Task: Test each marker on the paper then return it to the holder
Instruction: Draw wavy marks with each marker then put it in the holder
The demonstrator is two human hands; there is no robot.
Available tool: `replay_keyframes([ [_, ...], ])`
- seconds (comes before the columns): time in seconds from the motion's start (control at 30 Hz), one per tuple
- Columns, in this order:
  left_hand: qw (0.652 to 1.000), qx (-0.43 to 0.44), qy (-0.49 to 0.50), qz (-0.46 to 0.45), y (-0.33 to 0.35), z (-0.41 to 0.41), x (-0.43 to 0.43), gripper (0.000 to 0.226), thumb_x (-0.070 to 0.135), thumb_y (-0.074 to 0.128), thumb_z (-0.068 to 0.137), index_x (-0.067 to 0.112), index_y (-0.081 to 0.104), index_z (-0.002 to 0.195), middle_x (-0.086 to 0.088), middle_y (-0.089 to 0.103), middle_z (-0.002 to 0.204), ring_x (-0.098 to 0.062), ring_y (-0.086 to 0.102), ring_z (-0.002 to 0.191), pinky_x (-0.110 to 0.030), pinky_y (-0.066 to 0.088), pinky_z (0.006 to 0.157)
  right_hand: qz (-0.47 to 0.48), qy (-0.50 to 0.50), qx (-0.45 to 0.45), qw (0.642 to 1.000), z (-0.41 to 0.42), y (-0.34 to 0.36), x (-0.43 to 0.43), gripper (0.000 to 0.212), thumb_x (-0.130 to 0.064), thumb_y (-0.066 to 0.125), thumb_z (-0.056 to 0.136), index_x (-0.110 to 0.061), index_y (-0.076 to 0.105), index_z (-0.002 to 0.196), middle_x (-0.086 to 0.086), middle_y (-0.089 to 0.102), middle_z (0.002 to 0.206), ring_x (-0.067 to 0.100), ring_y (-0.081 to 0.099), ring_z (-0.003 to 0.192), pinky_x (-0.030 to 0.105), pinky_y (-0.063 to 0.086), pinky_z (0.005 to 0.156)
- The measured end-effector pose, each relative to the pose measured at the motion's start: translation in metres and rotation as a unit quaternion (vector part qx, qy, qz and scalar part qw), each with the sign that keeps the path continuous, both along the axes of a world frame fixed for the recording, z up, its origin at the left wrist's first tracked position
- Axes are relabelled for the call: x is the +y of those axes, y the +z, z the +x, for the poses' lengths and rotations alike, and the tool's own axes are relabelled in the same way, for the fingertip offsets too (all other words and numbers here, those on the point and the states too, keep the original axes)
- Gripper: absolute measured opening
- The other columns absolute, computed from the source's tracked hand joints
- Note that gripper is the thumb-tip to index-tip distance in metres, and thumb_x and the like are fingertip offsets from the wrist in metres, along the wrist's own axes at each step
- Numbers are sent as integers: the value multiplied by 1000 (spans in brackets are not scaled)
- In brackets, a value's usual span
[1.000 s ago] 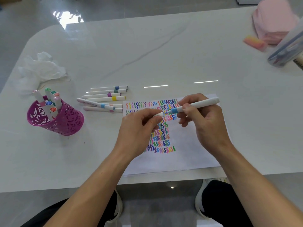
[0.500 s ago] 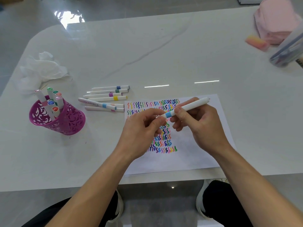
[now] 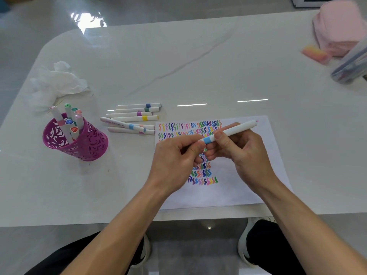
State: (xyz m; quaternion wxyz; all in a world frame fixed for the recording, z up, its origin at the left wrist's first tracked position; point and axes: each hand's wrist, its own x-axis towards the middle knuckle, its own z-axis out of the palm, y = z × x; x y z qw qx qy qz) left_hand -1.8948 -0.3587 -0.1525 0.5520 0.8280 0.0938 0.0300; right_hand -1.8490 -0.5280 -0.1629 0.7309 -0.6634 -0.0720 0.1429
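A white marker with a light-blue band (image 3: 230, 132) is held above the paper (image 3: 244, 187), which is covered with rows of coloured squiggles. My right hand (image 3: 241, 153) grips the marker's barrel. My left hand (image 3: 176, 157) pinches its left end, where the cap sits. A purple cut-out holder (image 3: 79, 145) stands at the left with several markers upright in it. Several more white markers (image 3: 135, 118) lie flat on the table between the holder and the paper.
Crumpled white tissue (image 3: 57, 82) lies behind the holder. At the far right are a pink cloth bundle (image 3: 337, 28), a pink-orange eraser (image 3: 314, 53) and a clear pencil case (image 3: 351, 64). The white table's (image 3: 178, 62) front edge runs just below the paper.
The marker has tilted and shifted slightly left between my hands, and its left end has slid further into my left fingers. Both hands stay above the paper.
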Motion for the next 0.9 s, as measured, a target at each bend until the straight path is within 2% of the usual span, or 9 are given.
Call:
replay_keyframes([
  [0.13,1000,15,-9,-7,4,4,13,17,20,67,96,35,73,93,1,71,71,-16,67,65,-39,61,68,2,14,20,1000,-2,-1,7,14,-21,63,101,-11,72,97,12,76,81,29,75,72,36,62,68],
  [0.27,1000,0,15,-9,7,4,21,5,26,70,94,28,74,94,-5,66,72,-28,62,69,-51,55,68,-54,18,41,998,-4,-4,14,33,-43,67,92,-11,74,99,10,74,72,25,71,60,32,60,57],
  [0.33,998,-7,52,-39,11,5,29,7,33,75,88,25,75,90,-8,62,70,-25,57,66,-53,52,68,-72,-7,52,996,-1,-5,12,38,-46,68,92,-10,68,104,12,73,68,25,69,52,29,56,50],
  [0.47,987,-36,131,-83,18,7,48,20,48,74,73,30,74,82,-1,66,73,-15,57,68,-44,53,69,-91,-94,102,986,12,-11,4,25,-38,62,103,-13,64,108,9,69,59,20,59,43,28,46,40],
  [0.57,982,-84,153,-70,22,2,60,11,37,76,81,28,72,85,4,72,81,-11,64,73,-38,55,72,-88,-100,157,979,17,-16,1,15,-24,60,104,-12,66,111,6,67,58,16,55,43,26,45,41],
  [0.73,962,-174,208,-18,32,-10,74,7,30,72,91,27,67,94,15,70,85,-4,66,80,-21,52,72,-110,-91,157,977,15,-22,5,11,-17,58,103,-15,65,111,3,67,59,15,55,45,26,45,44],
  [0.8,950,-214,227,1,37,-15,80,8,29,68,94,24,63,97,14,68,91,-7,64,85,-23,50,76,-119,-88,157,976,14,-23,7,11,-18,58,102,-16,65,111,2,67,58,14,55,45,26,45,43],
  [0.9,926,-272,259,40,43,-23,89,9,22,60,100,15,60,105,2,67,101,-15,64,91,-37,54,79,-129,-90,152,976,13,-26,9,11,-17,58,102,-16,64,111,2,67,58,13,54,44,25,44,41],
])
